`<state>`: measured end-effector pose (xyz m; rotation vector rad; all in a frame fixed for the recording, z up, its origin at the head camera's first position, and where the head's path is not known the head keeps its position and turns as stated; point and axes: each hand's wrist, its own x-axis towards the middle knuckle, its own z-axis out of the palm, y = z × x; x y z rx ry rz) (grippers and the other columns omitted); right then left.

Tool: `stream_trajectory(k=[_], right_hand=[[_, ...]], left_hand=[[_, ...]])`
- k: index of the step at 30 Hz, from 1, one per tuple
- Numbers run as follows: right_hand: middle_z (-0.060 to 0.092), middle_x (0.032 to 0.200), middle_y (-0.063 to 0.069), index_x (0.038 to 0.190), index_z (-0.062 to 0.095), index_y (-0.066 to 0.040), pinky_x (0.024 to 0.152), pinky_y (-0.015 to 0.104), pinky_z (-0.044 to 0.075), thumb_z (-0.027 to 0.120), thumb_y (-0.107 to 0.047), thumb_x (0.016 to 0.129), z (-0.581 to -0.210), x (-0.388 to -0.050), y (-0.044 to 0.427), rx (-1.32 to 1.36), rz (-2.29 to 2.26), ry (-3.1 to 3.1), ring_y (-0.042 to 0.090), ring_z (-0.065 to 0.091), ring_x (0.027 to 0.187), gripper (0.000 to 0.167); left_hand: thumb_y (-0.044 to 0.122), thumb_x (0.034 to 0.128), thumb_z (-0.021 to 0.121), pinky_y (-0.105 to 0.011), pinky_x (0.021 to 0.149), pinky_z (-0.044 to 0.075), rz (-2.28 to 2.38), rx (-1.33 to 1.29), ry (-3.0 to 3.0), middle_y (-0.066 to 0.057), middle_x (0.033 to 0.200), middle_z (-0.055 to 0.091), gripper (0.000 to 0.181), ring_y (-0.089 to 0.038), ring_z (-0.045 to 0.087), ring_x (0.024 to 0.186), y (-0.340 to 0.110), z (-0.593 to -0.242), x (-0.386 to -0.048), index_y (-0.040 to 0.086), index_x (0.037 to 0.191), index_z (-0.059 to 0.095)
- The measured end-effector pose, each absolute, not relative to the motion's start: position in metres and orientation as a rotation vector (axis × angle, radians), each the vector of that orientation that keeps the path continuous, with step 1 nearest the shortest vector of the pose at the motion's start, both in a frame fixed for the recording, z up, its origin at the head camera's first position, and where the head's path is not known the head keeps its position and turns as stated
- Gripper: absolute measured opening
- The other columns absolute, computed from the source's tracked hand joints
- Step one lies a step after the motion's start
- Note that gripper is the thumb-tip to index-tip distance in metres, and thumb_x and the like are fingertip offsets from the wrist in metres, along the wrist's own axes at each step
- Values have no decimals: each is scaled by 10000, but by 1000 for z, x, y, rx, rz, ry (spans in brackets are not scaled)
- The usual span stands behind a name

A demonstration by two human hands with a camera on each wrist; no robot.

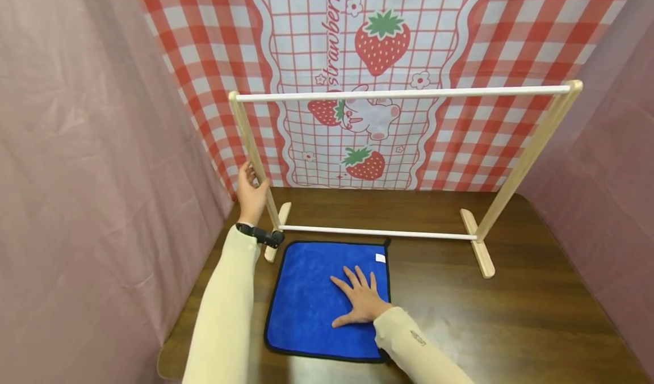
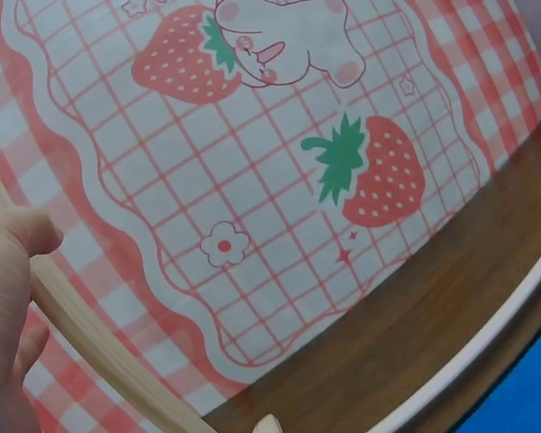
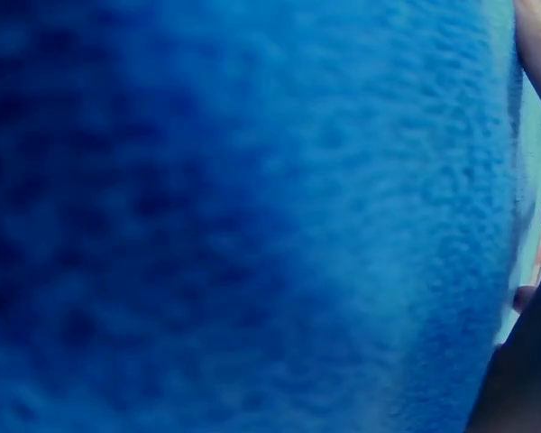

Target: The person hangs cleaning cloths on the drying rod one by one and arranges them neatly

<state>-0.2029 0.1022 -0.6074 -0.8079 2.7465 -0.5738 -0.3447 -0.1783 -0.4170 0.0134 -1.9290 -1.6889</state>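
In the head view, a rack (image 1: pixel 403 94) stands upright on a brown table (image 1: pixel 460 304), its two feet apart and a white bar at top and bottom. The left hand (image 1: pixel 251 196) holds the rack's left post (image 1: pixel 246 131) below mid-height, its fingers curled about the wood with the thumb on the near side. A black strap (image 1: pixel 259 236) circles that wrist.

A blue cloth (image 1: pixel 317 293) with dark edging and a white tag (image 1: pixel 380 258) lies spread on the table, on the near side of the lower bar and toward the left foot. The right hand (image 1: pixel 361 303) rests on it, palm down, fingers straight and spread apart. Behind the rack hangs a checked backdrop (image 1: pixel 317 37) printed with strawberries, between pink curtains (image 1: pixel 102 174).

In the left wrist view, bent fingers show at the left edge around the pale post, which slants downward. The backdrop fills most of the view, and a bit of the cloth shows in the lower right corner.

In the right wrist view, blurred blue pile takes up nearly everything; the shapes at the right edge seem to be fingers, though their contact is hard to judge.
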Motion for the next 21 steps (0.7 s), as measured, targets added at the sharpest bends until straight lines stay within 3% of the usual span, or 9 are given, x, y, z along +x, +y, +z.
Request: stream_trajectory(k=[3, 6, 10, 16, 21], right_hand=[[180, 1624, 169, 1550, 356, -239, 1096, 759, 28, 701, -744, 716, -609, -202, 104, -807, -576, 2760, 482, 82, 1467, 1033], [200, 1619, 160, 1535, 390, -241, 1095, 758, 27, 703, -730, 728, -609, -202, 105, -816, -609, 2758, 479, 89, 1466, 994], [226, 1606, 157, 1524, 411, -247, 1088, 762, 41, 712, -718, 732, -613, -204, 105, -839, -645, 2779, 474, 110, 1461, 970], [276, 1590, 129, 1491, 467, -265, 1088, 757, 38, 711, -725, 728, -620, -208, 108, -813, -715, 2801, 457, 132, 1459, 924], [375, 1529, 98, 1444, 535, -248, 1069, 759, 102, 717, -702, 742, -626, -210, 107, -821, -772, 2848, 447, 245, 1406, 855]], left_hand=[[-102, 847, 623, -318, 885, 434, -1640, 23, -1908, -260, 1255, 540, 554, -361, 544, 1161, -178, -413, -346, -60, 1378, 474], [-106, 836, 613, -327, 889, 474, -1595, 40, -1904, -265, 1186, 574, 499, -364, 577, 1087, -179, -409, -348, -78, 1325, 518], [-136, 826, 594, -444, 941, 502, -1589, 49, -1884, -289, 1149, 586, 460, -390, 595, 1054, -179, -406, -350, -113, 1281, 529], [-127, 839, 607, -444, 952, 512, -1566, 66, -1890, -293, 1126, 594, 434, -395, 604, 1048, -178, -404, -352, -113, 1268, 542], [-127, 845, 589, -390, 922, 504, -1567, 41, -1870, -275, 1138, 576, 453, -363, 584, 1034, -178, -403, -353, -101, 1294, 528]])
